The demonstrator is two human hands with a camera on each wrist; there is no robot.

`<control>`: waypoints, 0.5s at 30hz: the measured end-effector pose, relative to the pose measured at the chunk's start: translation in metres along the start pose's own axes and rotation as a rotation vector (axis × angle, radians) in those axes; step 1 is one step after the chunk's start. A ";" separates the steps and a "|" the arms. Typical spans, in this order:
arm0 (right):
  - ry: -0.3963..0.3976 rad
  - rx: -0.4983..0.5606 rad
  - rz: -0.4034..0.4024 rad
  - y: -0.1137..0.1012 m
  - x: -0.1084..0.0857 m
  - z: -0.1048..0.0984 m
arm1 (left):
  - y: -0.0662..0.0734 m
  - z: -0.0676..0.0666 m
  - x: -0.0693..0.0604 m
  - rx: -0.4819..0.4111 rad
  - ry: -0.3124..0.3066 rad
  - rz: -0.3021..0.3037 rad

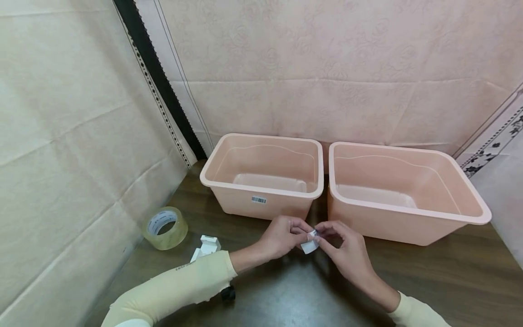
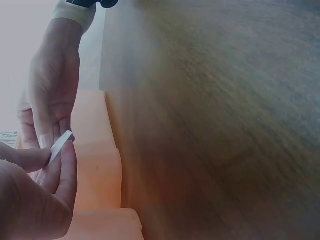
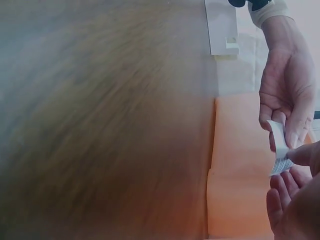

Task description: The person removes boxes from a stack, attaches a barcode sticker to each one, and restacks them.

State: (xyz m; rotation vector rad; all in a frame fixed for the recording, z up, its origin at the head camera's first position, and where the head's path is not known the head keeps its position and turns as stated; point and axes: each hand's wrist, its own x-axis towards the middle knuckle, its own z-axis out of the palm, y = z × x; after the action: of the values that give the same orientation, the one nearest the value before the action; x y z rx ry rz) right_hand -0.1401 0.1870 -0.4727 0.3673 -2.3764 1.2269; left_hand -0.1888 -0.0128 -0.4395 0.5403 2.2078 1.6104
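A small white barcode label [image 3: 280, 142] is between my two hands, in front of the gap between the tubs. My left hand [image 1: 282, 237] pinches it from the left with thumb and fingers. From the other side, my right hand [image 1: 347, 251] pinches it too, thumb on the edge with the printed bars. In the left wrist view the label [image 2: 60, 146] appears nearly edge-on. A similar barcode sticker [image 1: 259, 200] is stuck to the front of the left pink tub [image 1: 261, 188]. Beside that tub stands the right pink tub [image 1: 404, 223].
A roll of clear tape [image 1: 165, 228] lies at the left of the dark wooden table [image 1: 269, 295]. A small white box [image 1: 209, 244] sits behind my left forearm, partly hidden by it. Patterned cloth [image 1: 327, 54] hangs behind the tubs and along the left.
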 end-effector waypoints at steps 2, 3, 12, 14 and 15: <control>-0.018 0.021 0.015 0.002 0.000 0.000 | 0.000 0.000 0.000 0.009 0.002 0.001; -0.029 0.029 0.023 0.003 0.000 0.000 | 0.001 0.000 0.000 0.015 0.002 0.004; -0.082 -0.011 -0.014 0.011 -0.001 0.004 | 0.000 -0.001 -0.001 0.090 -0.062 0.054; -0.081 -0.031 -0.031 0.011 -0.001 0.005 | 0.000 -0.001 -0.001 0.087 -0.071 0.058; -0.078 -0.045 -0.039 0.012 -0.001 0.005 | 0.000 -0.002 -0.001 0.086 -0.073 0.056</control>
State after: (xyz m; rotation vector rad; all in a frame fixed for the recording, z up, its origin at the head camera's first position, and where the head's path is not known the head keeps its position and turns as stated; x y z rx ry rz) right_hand -0.1452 0.1897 -0.4840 0.4534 -2.4465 1.1591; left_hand -0.1885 -0.0149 -0.4392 0.6795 2.2340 1.5031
